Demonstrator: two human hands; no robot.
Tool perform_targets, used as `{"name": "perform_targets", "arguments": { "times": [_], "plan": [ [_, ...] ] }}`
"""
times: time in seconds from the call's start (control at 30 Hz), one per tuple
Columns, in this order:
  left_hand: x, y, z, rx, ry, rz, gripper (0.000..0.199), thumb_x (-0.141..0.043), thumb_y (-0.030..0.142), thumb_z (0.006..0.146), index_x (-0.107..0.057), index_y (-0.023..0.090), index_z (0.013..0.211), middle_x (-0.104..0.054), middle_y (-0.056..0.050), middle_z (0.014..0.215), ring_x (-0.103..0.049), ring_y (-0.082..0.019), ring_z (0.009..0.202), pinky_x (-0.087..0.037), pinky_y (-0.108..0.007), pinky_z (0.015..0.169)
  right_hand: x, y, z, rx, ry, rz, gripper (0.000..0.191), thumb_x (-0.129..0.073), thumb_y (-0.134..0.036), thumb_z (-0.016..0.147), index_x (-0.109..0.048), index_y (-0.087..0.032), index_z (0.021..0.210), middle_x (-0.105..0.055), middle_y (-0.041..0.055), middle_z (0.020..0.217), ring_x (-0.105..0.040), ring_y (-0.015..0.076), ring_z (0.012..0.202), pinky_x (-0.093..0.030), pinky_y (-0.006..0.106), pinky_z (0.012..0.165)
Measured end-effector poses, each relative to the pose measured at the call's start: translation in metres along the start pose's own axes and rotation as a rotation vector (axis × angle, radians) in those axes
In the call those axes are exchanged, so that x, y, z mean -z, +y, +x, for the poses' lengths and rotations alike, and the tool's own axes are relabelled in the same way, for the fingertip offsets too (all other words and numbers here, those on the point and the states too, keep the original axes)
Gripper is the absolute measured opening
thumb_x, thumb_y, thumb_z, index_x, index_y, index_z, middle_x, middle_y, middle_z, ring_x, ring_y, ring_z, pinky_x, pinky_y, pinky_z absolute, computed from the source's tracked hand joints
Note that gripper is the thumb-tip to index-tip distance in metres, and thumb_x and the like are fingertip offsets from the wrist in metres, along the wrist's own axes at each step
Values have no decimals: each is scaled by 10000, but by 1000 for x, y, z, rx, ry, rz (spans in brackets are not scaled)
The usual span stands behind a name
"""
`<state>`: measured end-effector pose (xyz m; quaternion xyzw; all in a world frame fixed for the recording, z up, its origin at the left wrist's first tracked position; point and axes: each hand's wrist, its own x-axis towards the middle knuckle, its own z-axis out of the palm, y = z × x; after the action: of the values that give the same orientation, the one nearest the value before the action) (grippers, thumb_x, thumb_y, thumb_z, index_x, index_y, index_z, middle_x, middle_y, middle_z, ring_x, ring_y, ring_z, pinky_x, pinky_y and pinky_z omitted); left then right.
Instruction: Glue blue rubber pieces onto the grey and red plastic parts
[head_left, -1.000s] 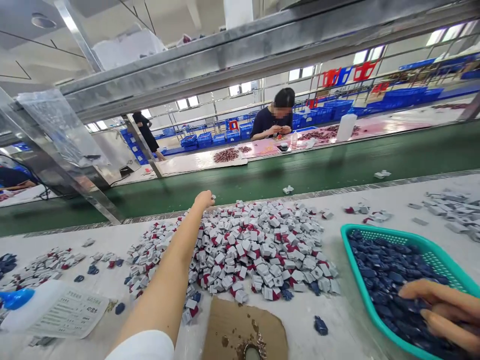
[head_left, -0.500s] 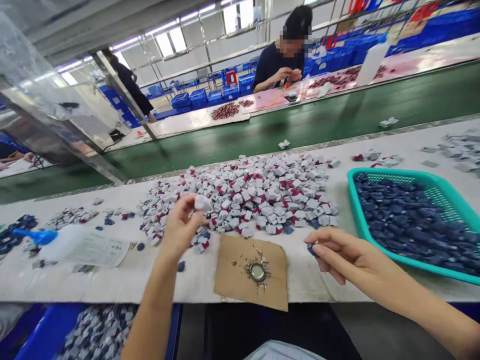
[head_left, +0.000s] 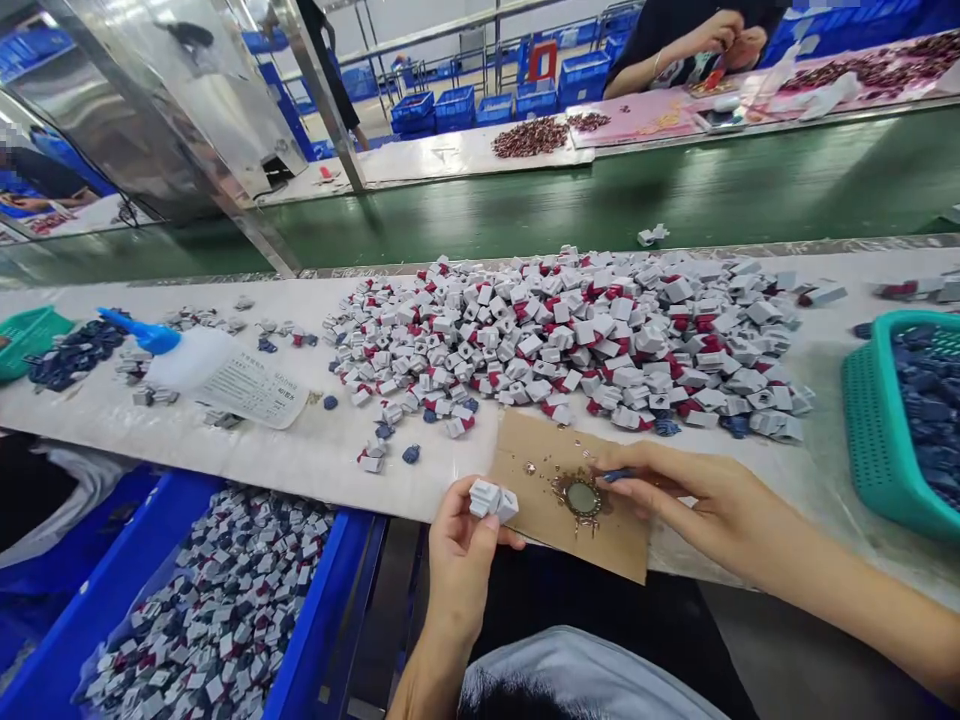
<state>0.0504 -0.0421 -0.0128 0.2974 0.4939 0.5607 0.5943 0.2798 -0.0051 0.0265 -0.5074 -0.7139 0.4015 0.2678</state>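
Observation:
My left hand (head_left: 469,540) is closed on a white plastic piece (head_left: 493,501), near the left edge of a brown cardboard sheet (head_left: 622,545). Pinched between the thumb and fingers of my right hand (head_left: 675,490) is a small dark blue piece (head_left: 616,475), held over the cardboard beside a round dish (head_left: 583,497) of liquid with splashes around it. Behind both hands lies a large pile of white and dark red pieces (head_left: 555,330). A few loose dark blue pieces, one of them near my left hand (head_left: 411,454), rest on the table.
A white bottle with a blue nozzle (head_left: 225,375) lies on the left. At the right stands a green basket (head_left: 870,430) of dark blue parts. A blue bin (head_left: 315,600) of pieces is below left. Beyond the green belt (head_left: 465,210), a person (head_left: 690,45) works.
The view has shifted down and left. My left hand has come down from the pile to the cardboard's edge with the white piece. My right hand has moved left to the dish with the blue piece.

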Motion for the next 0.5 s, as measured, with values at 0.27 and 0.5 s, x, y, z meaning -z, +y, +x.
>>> {"name": "perform_targets", "arguments": {
  "times": [0.27,0.5],
  "plan": [
    [-11,-2,-3,-23,-13,-10,215,-734,244,725,-693,191,930,-697,-22,836,-622,-110,660,-556,-179,526,-12,9,-4,298,-35,-461,225,-402,-218,949,-558,-210,1111,-680,26,849,-641,151,662,-462,238,547],
    [-10,-3,-7,-8,45,-19,284,-750,256,740,-698,183,1009,-739,-42,865,-667,-112,675,-565,-154,538,-29,25,8,383,-129,-779,101,-437,-134,885,-463,-208,821,-567,-2,695,-516,142,538,-276,252,496]
  ]
}}
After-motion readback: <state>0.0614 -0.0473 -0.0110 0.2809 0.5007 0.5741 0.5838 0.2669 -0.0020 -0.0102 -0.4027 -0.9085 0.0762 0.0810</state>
